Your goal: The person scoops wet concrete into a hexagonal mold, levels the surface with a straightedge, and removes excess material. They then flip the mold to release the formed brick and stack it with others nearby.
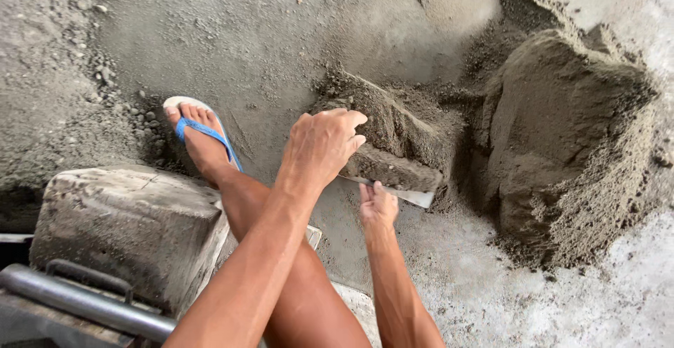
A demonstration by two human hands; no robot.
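head view, looking down: the left hand (324, 144) lies palm down with fingers curled over the top of a sand-caked block (390, 144), pressing on its near-left edge. the right hand (378, 204), nearer and lower, is closed around the handle end of a flat metal trowel (404, 193), whose pale blade slides under the block's near face. the forearms cross, the left over the right.

the block sits in the middle of the scene on the gritty concrete floor (267, 32), just left of a large heap of damp sand mix (569, 144). it looks heavy and stiff but crumbly at the skin; loose grains would make it slippery, and its edges seem likely to break off. the safest hold seems to be low, at both ends, with support from beneath rather than by the top crust.

left of the hands a foot in a blue flip-flop (203, 137) rests on the floor. near left stands a rough grey concrete block (126, 222), with a metal pipe (84, 302) in front of it.
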